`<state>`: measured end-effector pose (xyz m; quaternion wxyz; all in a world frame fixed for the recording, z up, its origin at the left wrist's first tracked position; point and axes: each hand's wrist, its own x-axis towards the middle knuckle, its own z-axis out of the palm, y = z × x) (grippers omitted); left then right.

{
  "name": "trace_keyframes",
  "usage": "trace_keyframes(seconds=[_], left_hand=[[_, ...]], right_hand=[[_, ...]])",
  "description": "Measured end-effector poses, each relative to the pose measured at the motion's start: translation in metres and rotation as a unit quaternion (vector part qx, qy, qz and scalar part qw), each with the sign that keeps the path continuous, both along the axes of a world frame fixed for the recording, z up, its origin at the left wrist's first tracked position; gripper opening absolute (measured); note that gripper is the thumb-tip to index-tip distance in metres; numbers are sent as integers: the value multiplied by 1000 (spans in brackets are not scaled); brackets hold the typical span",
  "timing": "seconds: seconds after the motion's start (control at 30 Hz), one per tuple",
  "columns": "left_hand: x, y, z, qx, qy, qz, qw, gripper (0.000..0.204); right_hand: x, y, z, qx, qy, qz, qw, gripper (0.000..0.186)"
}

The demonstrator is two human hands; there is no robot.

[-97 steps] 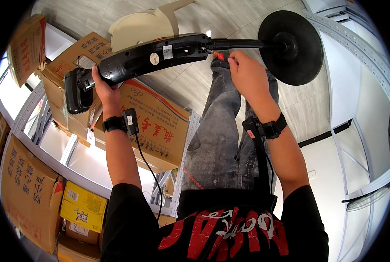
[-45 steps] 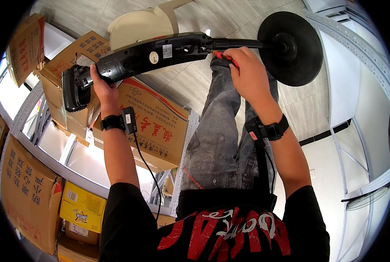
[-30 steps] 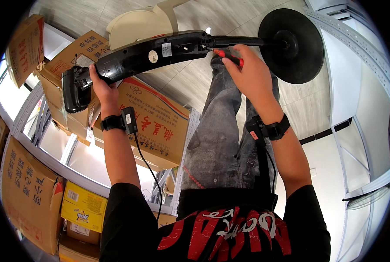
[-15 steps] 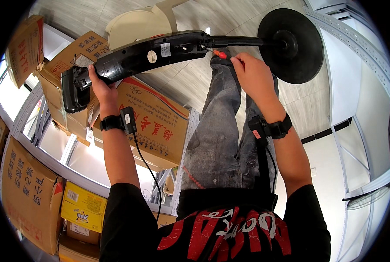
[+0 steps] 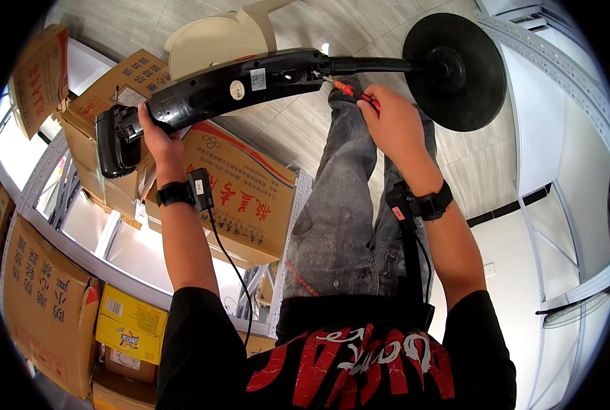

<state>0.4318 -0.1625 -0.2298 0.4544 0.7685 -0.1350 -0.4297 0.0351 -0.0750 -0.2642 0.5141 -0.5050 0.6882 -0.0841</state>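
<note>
A long, curved black device with two pale labels lies sideways across the upper part of the view. From its right end a thin black pole runs to a round black disc. My left hand grips the device near its left end, thumb on the near face and the other fingers hidden behind. In my right hand is a screwdriver with a red and black handle. Its tip points at the joint where pole meets body; whether it touches a screw there I cannot tell.
Cardboard boxes stand behind and below the device on the left. More cartons and a yellow box sit on a metal rack. A beige stool or chair is on the floor beyond. White shelving lines the right.
My right hand has shifted slightly and turned on the screwdriver, so more of its red and black handle shows. The left hand and the device have hardly moved.
</note>
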Motion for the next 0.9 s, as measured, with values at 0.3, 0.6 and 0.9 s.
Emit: trace_keyframes(seconds=[0.3, 0.6, 0.9], left_hand=[[0, 0, 0, -5, 4, -3, 1000, 46], [2, 0, -1, 4, -2, 1, 1000, 46], [-7, -1, 3, -2, 1, 6, 1000, 45]], right_hand=[[4, -2, 1, -33, -1, -31, 999, 25], [3, 4, -4, -18, -26, -31, 999, 22], [0, -2, 4, 8, -25, -42, 999, 18]])
